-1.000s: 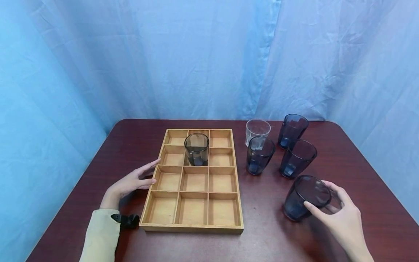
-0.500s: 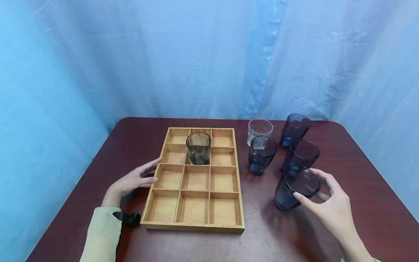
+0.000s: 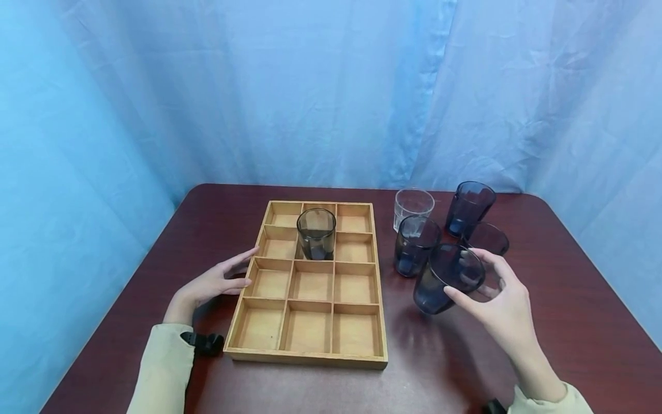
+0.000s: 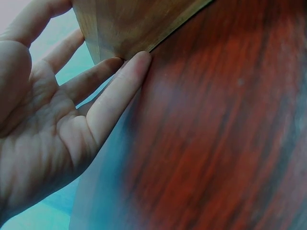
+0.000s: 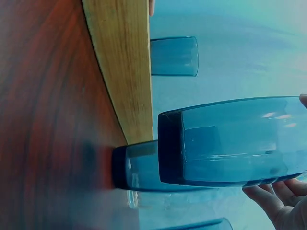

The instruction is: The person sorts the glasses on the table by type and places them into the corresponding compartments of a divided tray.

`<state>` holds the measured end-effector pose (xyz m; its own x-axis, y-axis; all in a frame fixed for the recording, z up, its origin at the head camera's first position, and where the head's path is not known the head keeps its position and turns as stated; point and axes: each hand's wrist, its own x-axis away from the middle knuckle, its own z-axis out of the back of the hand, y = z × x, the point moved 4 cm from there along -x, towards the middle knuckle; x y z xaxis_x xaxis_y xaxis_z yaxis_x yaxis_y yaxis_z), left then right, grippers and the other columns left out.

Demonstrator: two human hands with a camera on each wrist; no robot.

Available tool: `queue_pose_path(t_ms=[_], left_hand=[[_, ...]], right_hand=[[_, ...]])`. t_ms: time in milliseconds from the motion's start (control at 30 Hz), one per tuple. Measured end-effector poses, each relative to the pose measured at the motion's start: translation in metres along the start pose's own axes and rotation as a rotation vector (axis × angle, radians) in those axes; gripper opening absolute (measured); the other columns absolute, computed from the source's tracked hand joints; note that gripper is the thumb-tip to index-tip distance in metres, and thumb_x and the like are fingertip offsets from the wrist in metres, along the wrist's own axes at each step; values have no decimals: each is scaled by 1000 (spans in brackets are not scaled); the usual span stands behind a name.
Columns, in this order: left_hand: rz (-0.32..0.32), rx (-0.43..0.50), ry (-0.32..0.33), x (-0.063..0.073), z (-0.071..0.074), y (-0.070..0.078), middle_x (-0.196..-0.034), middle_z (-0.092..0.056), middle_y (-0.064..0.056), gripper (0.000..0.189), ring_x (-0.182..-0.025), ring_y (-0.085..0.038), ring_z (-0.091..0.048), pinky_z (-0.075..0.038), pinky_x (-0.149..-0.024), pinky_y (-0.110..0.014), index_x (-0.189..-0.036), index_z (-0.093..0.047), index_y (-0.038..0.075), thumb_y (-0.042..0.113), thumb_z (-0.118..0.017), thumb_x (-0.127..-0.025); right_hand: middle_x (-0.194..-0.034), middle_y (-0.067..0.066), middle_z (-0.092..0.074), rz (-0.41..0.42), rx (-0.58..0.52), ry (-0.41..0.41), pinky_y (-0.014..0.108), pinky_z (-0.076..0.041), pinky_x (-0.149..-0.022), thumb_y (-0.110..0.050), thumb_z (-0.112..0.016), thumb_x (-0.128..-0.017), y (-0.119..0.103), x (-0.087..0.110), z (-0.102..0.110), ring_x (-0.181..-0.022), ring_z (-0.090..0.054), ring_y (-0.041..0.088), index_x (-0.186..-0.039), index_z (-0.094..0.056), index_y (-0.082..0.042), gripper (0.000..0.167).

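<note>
My right hand (image 3: 504, 305) grips a dark blue drinking glass (image 3: 442, 287) near its rim, thumb on the near side and fingers on the far side. The glass is tilted and held above the table; in the right wrist view its base (image 5: 170, 148) is clear of the tabletop. On the left, my left hand (image 3: 212, 284) touches the side of a wooden compartment tray (image 3: 310, 360) with extended fingers; the left wrist view shows its fingertips (image 4: 139, 62) against the tray's wall. A smoky grey glass (image 3: 316, 236) stands in the tray's middle column, second row from the back.
Right of the tray stand a dark blue glass (image 3: 408, 259), a clear glass (image 3: 414, 201) behind it, and another dark glass (image 3: 469, 210) at the back. One more dark glass (image 3: 488, 237) is partly hidden behind my right hand. Blue curtains (image 3: 310, 103) surround the dark red table (image 3: 289, 391).
My right hand has carried the dark blue glass leftward and away from me, towards the tray and the other glasses. My left hand stays at the tray's side.
</note>
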<state>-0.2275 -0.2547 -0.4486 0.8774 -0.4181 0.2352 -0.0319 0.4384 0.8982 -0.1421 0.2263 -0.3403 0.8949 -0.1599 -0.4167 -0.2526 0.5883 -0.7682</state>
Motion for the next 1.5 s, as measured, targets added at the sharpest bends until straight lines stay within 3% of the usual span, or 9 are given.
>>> queue_pose_path(t_ms=[300, 567, 767, 1000, 1233, 1500], left_hand=[[-11, 15, -8, -1, -1, 2, -161, -14, -20, 77, -144, -45, -24, -50, -100, -45, -157, -17, 27, 23, -63, -95], [-15, 32, -17, -3, -1, -1, -162, -12, -19, 76, -144, -46, -22, -50, -100, -45, -157, -17, 26, 22, -62, -95], [-21, 36, -22, -3, -1, 0, -162, -12, -19, 76, -144, -45, -21, -50, -99, -43, -157, -17, 26, 22, -62, -96], [-4, 31, -14, -4, -1, 0, -162, -12, -18, 77, -145, -44, -22, -49, -100, -45, -157, -17, 27, 23, -62, -95], [-7, 35, -12, -3, -1, 1, -162, -12, -19, 76, -144, -45, -22, -49, -100, -46, -157, -17, 26, 23, -63, -95], [1, 39, -10, -2, -2, 2, -161, -13, -20, 77, -145, -45, -22, -49, -100, -45, -157, -17, 26, 23, -63, -95]], right_hand=[[-114, -21, -58, 16, -112, -50, 7, -51, -75, 3, -83, -70, -16, -13, -17, -94, -60, -8, -130, -56, -7, 67], [-112, -16, -59, 49, -133, -75, 6, -50, -74, -1, -83, -70, -28, -26, -33, -99, -57, -5, -130, -57, -8, 65], [-111, 1, -60, 78, -113, -84, 5, -49, -73, -4, -84, -70, -37, -35, -45, -92, -56, -3, -129, -57, -6, 64], [-113, 12, -63, 62, -172, -119, 7, -51, -74, -4, -83, -72, -41, -45, -59, -93, -59, -3, -129, -55, -4, 64], [-121, 12, -63, 31, -212, -136, 7, -50, -78, -9, -83, -73, -44, -52, -70, -101, -56, -5, -131, -55, -6, 64], [-118, 10, -62, -6, -229, -139, 6, -50, -77, -13, -85, -73, -43, -60, -81, -101, -57, 2, -131, -55, -8, 65]])
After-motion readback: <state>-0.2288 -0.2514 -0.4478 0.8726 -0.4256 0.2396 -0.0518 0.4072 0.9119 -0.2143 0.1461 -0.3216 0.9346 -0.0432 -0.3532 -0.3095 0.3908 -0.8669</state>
